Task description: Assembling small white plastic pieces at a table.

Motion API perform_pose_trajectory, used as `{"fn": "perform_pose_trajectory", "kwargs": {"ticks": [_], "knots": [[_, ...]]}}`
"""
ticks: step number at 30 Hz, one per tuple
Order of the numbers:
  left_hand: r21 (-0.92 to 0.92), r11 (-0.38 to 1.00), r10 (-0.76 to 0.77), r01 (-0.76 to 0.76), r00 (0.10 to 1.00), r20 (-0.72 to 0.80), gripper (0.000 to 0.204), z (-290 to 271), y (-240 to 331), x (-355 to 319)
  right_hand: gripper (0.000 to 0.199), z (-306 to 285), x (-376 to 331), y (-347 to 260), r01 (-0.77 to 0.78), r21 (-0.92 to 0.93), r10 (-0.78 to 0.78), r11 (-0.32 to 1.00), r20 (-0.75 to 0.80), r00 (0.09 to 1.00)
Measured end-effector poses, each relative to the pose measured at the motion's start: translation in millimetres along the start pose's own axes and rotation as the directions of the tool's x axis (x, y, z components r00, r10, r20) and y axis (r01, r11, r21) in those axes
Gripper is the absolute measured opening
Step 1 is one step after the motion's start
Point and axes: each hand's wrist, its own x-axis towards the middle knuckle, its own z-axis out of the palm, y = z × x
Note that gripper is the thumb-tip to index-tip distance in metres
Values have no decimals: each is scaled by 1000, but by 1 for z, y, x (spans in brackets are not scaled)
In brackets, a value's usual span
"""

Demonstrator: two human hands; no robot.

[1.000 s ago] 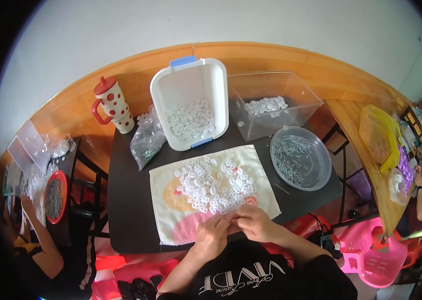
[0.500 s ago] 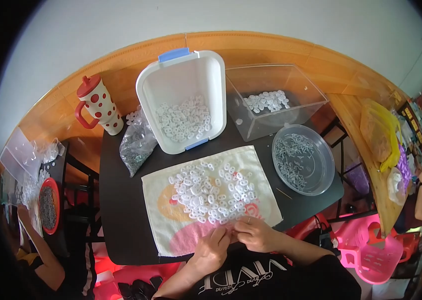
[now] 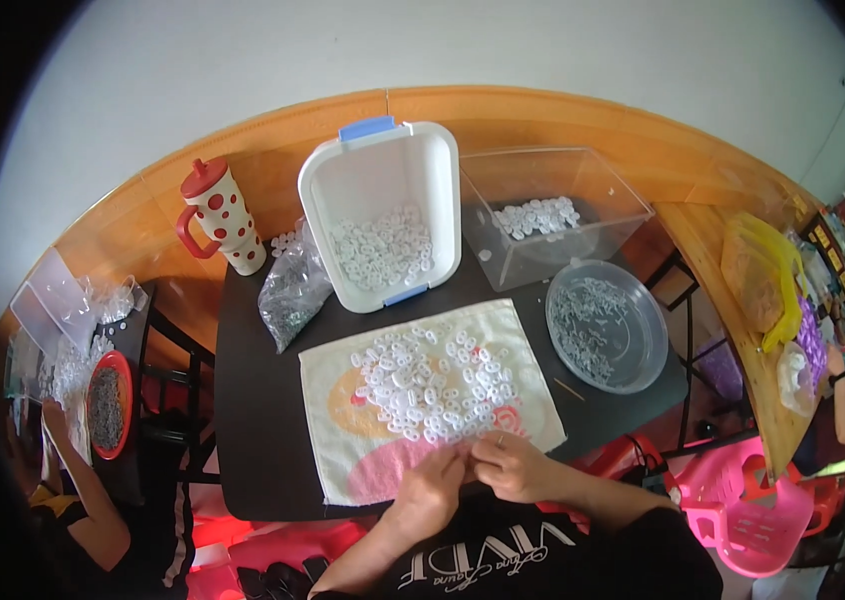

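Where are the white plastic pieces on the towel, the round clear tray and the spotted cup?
White plastic pieces (image 3: 406,380): head view, left-middle of the heap.
Round clear tray (image 3: 638,335): head view, bare right part of its bottom.
Spotted cup (image 3: 227,222): head view, middle of its body.

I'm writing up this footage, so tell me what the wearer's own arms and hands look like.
The left hand and right hand are ungloved, with no watch visible. Forearms are bare; the black shirt has white lettering and a short right sleeve.
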Motion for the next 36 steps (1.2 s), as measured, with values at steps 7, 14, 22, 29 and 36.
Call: {"fn": "perform_pose_trajectory", "kwargs": {"ticks": [7, 14, 22, 29, 36], "knots": [[-148, 979, -154, 138, 983, -99, 28, -5, 9, -5, 9, -93, 44, 27, -124, -263, -12, 957, -460, 888], [-184, 979, -107, 83, 986, -126, 24, -5, 3, -6, 2, -172, 96, 96, -348, -50, 232, 936, -657, 718], [-164, 984, -89, 69, 989, -119, 22, -3, 2, -8, 15, -40, 72, 75, -374, -161, 379, 913, 2, 925], [-192, 980, -89, 60, 985, -147, 23, 0, 2, -9, 11, -22, 83, 77, -281, -320, 307, 905, 33, 951], [-459, 836, -443, 301, 863, -241, 27, -3, 5, -9, 4, -22, 47, 9, -463, 520, 575, 718, -68, 816]]}}
